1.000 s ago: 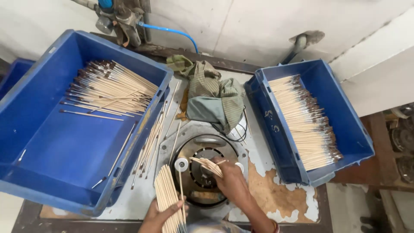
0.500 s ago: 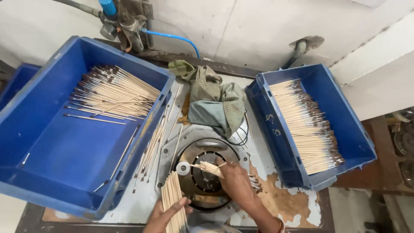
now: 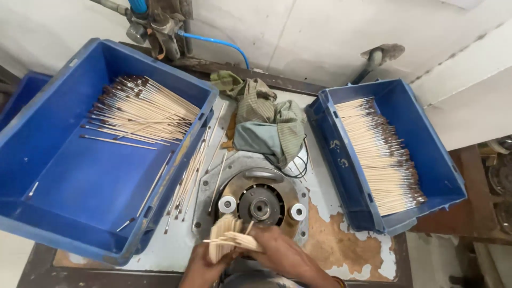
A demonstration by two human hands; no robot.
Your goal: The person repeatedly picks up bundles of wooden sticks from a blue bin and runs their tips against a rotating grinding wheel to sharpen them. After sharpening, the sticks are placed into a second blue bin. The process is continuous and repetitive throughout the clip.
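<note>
My left hand (image 3: 205, 266) grips a bundle of thin wooden sticks (image 3: 226, 237) at the bottom edge, the sticks fanned out above the fingers. My right hand (image 3: 280, 253) is closed over the same bundle from the right, touching its splayed ends. Both hands sit just in front of a round metal machine head (image 3: 261, 208) with a central hole and two white rollers (image 3: 228, 204) beside it. Loose sticks (image 3: 194, 165) lie on the metal plate to the left of the machine.
A large blue crate (image 3: 64, 186) at left holds a pile of dark-tipped sticks (image 3: 138, 109). A smaller blue crate (image 3: 426, 138) at right holds a neat row of sticks (image 3: 378, 154). A crumpled green cloth (image 3: 264, 122) lies behind the machine. A blue hose (image 3: 218, 42) runs along the wall.
My right hand has left the machine head and come back onto the bundle. The bundle has dropped lower and fanned out between both hands, uncovering the round head.
</note>
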